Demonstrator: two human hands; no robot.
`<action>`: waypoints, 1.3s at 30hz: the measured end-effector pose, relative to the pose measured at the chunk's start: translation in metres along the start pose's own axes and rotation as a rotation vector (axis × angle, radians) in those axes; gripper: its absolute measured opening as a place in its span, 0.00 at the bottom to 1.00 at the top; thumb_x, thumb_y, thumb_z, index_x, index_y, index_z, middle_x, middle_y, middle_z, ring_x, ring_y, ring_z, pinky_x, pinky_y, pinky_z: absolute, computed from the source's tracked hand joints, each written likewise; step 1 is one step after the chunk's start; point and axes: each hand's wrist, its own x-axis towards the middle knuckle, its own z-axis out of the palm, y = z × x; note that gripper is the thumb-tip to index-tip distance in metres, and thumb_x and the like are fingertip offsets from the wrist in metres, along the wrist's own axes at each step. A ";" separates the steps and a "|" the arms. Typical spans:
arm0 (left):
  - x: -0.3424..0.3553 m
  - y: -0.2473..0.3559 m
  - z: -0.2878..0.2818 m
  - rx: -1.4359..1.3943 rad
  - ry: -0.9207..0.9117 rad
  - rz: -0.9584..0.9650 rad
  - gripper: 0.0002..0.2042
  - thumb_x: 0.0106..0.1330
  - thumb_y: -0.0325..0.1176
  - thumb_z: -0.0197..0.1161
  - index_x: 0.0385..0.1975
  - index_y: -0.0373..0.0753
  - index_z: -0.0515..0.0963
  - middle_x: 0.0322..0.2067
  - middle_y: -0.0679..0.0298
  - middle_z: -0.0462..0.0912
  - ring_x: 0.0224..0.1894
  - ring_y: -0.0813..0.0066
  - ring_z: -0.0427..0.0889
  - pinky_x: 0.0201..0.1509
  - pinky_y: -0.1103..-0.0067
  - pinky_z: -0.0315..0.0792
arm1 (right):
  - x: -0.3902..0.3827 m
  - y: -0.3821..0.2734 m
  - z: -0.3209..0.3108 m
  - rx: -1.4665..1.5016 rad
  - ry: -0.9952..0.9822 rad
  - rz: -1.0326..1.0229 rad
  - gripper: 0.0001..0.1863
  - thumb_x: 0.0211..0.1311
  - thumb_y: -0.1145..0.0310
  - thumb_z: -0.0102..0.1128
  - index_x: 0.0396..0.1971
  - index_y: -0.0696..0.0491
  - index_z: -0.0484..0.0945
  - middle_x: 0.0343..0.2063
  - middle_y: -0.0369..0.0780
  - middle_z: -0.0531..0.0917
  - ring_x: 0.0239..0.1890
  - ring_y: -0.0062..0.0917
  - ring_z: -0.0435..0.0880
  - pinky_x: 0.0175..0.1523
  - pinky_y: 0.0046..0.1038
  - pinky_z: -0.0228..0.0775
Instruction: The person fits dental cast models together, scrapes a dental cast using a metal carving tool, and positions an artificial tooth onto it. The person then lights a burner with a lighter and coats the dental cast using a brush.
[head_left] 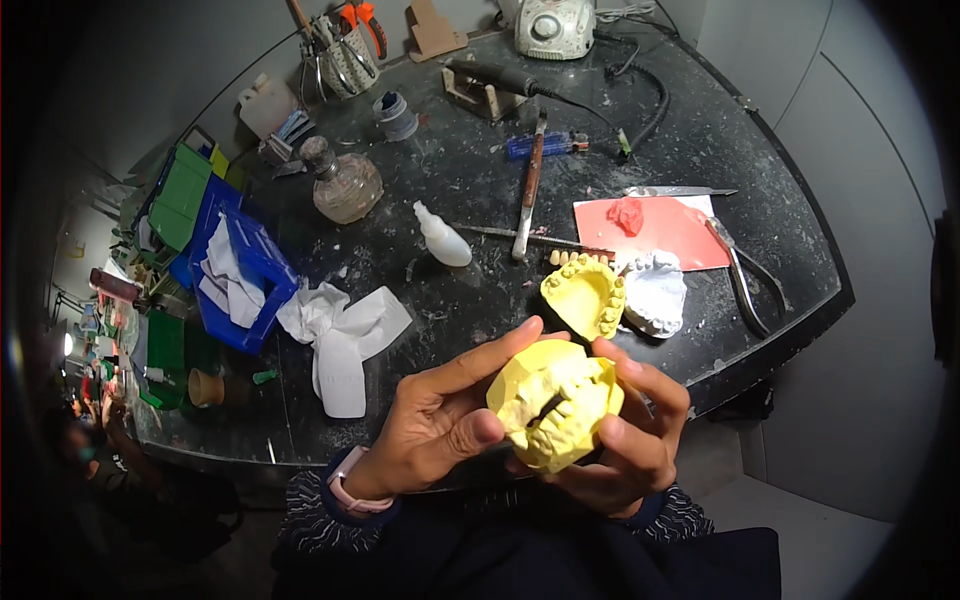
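Note:
Over the bench's near edge, both my hands hold a yellow plaster dental cast (pixel 550 440). Teeth show on its face, with a dark gap among them; whether it is one piece or two put together I cannot tell. My left hand (pixel 430 420) grips its left side, thumb in front. The fingers of my right hand (pixel 640 435) curl round the right side. Just beyond lies a second yellow dental cast (pixel 610 318), with a row of artificial teeth (pixel 580 259) behind it. A white dental cast (pixel 657 295) sits against its right side.
A pink wax sheet (pixel 680 235), a red wax lump (pixel 626 215), pliers (pixel 740 275) and a knife (pixel 680 191) lie right. A dropper bottle (pixel 443 238), glass bottle (pixel 346 188), crumpled tissue (pixel 342 340) and blue bin (pixel 225 310) stand left. A handpiece (pixel 495 78) rests far back.

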 end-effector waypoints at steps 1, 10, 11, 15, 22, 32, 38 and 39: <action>0.001 0.000 -0.001 -0.028 -0.018 0.009 0.33 0.64 0.35 0.61 0.65 0.29 0.55 0.63 0.45 0.58 0.66 0.61 0.60 0.68 0.70 0.56 | -0.006 0.006 -0.003 -0.054 -0.032 -0.097 0.30 0.39 0.78 0.75 0.47 0.51 0.74 0.54 0.50 0.65 0.56 0.46 0.72 0.58 0.42 0.72; 0.003 -0.003 -0.013 -0.046 -0.176 0.195 0.27 0.58 0.25 0.60 0.61 0.37 0.66 0.64 0.40 0.54 0.67 0.51 0.57 0.68 0.60 0.55 | -0.005 0.012 0.010 0.012 0.057 -0.277 0.23 0.43 0.86 0.68 0.42 0.52 0.78 0.53 0.51 0.67 0.54 0.47 0.74 0.60 0.45 0.69; 0.003 -0.003 -0.013 -0.107 -0.188 0.182 0.27 0.57 0.24 0.59 0.60 0.37 0.66 0.64 0.40 0.54 0.67 0.50 0.57 0.68 0.60 0.55 | -0.005 0.016 0.007 -0.013 0.024 -0.318 0.26 0.40 0.85 0.70 0.43 0.51 0.79 0.53 0.50 0.67 0.53 0.48 0.75 0.60 0.41 0.70; 0.002 -0.006 -0.013 -0.197 -0.184 0.177 0.27 0.55 0.25 0.59 0.58 0.37 0.69 0.63 0.38 0.55 0.67 0.48 0.56 0.67 0.58 0.56 | -0.005 0.015 0.011 0.000 0.029 -0.331 0.27 0.37 0.83 0.73 0.42 0.49 0.81 0.53 0.47 0.68 0.56 0.49 0.72 0.61 0.38 0.69; 0.001 -0.007 -0.013 -0.186 -0.182 0.240 0.25 0.53 0.26 0.60 0.55 0.36 0.72 0.59 0.33 0.59 0.63 0.44 0.62 0.63 0.57 0.63 | 0.001 0.017 0.037 0.099 0.250 -0.480 0.22 0.36 0.87 0.71 0.35 0.51 0.84 0.50 0.45 0.70 0.57 0.49 0.71 0.61 0.36 0.69; 0.001 -0.003 -0.019 -0.016 -0.243 0.188 0.29 0.52 0.26 0.67 0.57 0.44 0.67 0.61 0.32 0.54 0.62 0.36 0.61 0.62 0.51 0.63 | 0.000 -0.001 0.027 0.089 0.240 -0.281 0.21 0.37 0.88 0.70 0.31 0.47 0.85 0.46 0.42 0.69 0.53 0.46 0.76 0.58 0.30 0.74; 0.009 -0.018 -0.012 0.201 -0.209 0.453 0.43 0.36 0.20 0.79 0.58 0.37 0.64 0.60 0.34 0.59 0.63 0.41 0.62 0.62 0.56 0.64 | -0.004 -0.008 0.017 -0.175 0.169 -0.276 0.24 0.40 0.84 0.70 0.38 0.42 0.84 0.45 0.40 0.69 0.53 0.39 0.77 0.56 0.25 0.75; 0.008 -0.024 -0.011 0.331 -0.182 0.533 0.41 0.39 0.23 0.78 0.57 0.36 0.62 0.59 0.32 0.60 0.62 0.41 0.63 0.62 0.57 0.64 | -0.008 -0.007 0.012 -0.248 0.089 -0.303 0.25 0.42 0.84 0.70 0.40 0.41 0.83 0.45 0.39 0.69 0.53 0.38 0.77 0.56 0.24 0.75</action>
